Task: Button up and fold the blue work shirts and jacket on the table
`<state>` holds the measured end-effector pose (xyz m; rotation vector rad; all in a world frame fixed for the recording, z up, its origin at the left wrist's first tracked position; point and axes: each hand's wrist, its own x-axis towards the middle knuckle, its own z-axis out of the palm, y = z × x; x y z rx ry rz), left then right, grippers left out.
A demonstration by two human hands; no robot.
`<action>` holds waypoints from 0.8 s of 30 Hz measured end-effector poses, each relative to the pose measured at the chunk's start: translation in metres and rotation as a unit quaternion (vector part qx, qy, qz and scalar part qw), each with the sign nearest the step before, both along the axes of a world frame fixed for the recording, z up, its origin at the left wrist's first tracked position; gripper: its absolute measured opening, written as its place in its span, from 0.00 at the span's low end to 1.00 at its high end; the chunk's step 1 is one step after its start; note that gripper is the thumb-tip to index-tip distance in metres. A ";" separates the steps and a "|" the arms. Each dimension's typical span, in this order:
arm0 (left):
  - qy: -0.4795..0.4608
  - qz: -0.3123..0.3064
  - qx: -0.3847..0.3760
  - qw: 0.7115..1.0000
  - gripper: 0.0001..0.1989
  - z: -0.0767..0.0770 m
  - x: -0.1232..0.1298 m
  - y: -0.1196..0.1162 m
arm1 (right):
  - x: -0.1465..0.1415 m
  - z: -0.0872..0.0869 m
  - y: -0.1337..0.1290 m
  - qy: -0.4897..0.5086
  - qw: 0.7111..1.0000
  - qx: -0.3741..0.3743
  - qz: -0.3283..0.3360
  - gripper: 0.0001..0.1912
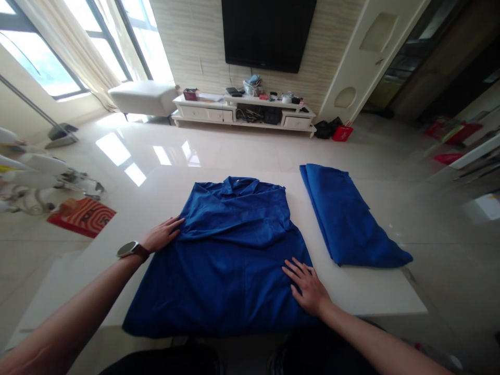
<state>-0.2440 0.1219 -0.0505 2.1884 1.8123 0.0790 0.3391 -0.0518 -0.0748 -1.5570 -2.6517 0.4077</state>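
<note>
A blue collared shirt [230, 271] lies spread on the white table, its collar at the far end and its sleeves folded across the upper body. Its lower hem hangs over the table's near edge. My left hand [162, 234] rests flat at the shirt's left side, fingertips touching the cloth. On the lower right part of the shirt lies my right hand [307, 286], palm down with the fingers spread. Neither hand grips anything. To the right of the shirt, and apart from it, sits a folded blue garment [347, 216].
The white table [136, 208] has its near right corner beside the folded garment. Beyond it stand a low white TV cabinet [207, 113] and a white bench [144, 96]. A red patterned bag [82, 216] is on the floor at left, near a cluttered rack.
</note>
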 end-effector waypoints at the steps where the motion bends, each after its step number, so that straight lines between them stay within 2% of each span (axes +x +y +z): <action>1: 0.009 0.011 0.012 1.000 0.31 0.005 0.004 -0.001 | 0.000 0.000 0.000 0.000 1.000 0.000 -0.001 0.36; 4: -0.017 -0.007 0.058 0.998 0.26 0.027 0.036 -0.004 | -0.001 0.001 0.000 0.000 1.000 -0.003 -0.004 0.35; 8: -0.121 -0.094 0.049 0.987 0.24 0.051 0.109 -0.006 | -0.002 0.001 0.000 0.001 1.000 -0.002 -0.009 0.34; 11: -0.172 -0.100 0.046 0.979 0.22 0.050 0.168 0.002 | -0.002 0.000 0.000 0.001 1.000 -0.002 -0.009 0.35; 16: -0.178 -0.088 -0.035 0.980 0.22 0.035 0.244 0.029 | -0.001 0.001 0.000 -0.004 1.000 -0.006 -0.006 0.34; 18: -0.182 -0.080 -0.039 0.979 0.19 0.036 0.260 0.029 | 0.000 0.001 0.001 -0.005 1.000 -0.008 -0.005 0.34; 20: -0.192 -0.097 0.018 0.977 0.15 0.042 0.265 0.015 | 0.000 0.001 0.001 -0.002 1.000 -0.008 -0.003 0.34; 22: -0.193 -0.158 0.095 0.964 0.12 0.050 0.258 -0.012 | 0.000 0.001 0.000 0.003 1.000 -0.005 0.000 0.34; 24: -0.166 -0.269 0.102 0.943 0.08 0.057 0.242 -0.044 | 0.000 0.002 0.000 0.009 1.000 0.000 0.003 0.34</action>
